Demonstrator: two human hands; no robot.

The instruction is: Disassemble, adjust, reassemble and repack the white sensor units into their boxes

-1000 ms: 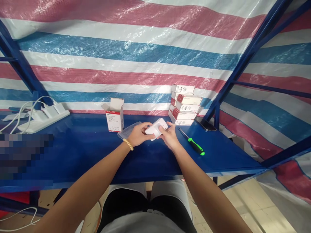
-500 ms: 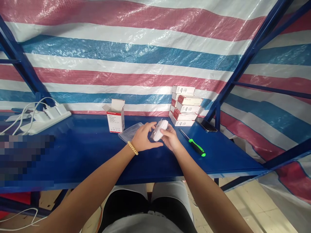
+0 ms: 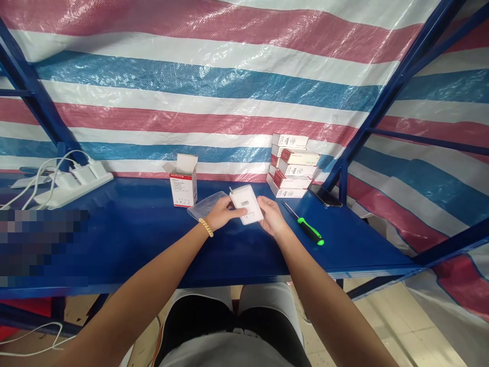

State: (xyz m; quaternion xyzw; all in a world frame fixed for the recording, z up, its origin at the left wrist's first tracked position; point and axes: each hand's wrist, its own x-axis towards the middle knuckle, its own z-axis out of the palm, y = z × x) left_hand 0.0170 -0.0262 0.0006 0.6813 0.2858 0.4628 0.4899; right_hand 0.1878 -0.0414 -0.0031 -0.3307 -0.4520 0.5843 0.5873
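A white rectangular device (image 3: 247, 205) with a small grey label is held over the table, its flat face turned up toward me. My left hand (image 3: 222, 213) grips its left edge, thumb on the face. On the opposite side my right hand (image 3: 270, 215) closes on the device's right edge. Beneath and beside my left hand lies a clear plastic bag (image 3: 206, 204). An open white and red box (image 3: 184, 189) stands upright behind the bag. To the right of my right hand rests a green and black screwdriver (image 3: 310, 232).
Several white and red boxes (image 3: 292, 171) are stacked at the back right of the blue table (image 3: 145, 239). Near them lies a dark phone (image 3: 324, 195). A white power strip (image 3: 76, 183) with plugs and cables is at the left. Striped sheeting hangs behind.
The device has been turned so that its flat, labelled face shows. My left hand, spread beside it before, now grips its left edge, and my right hand has shifted along its right side.
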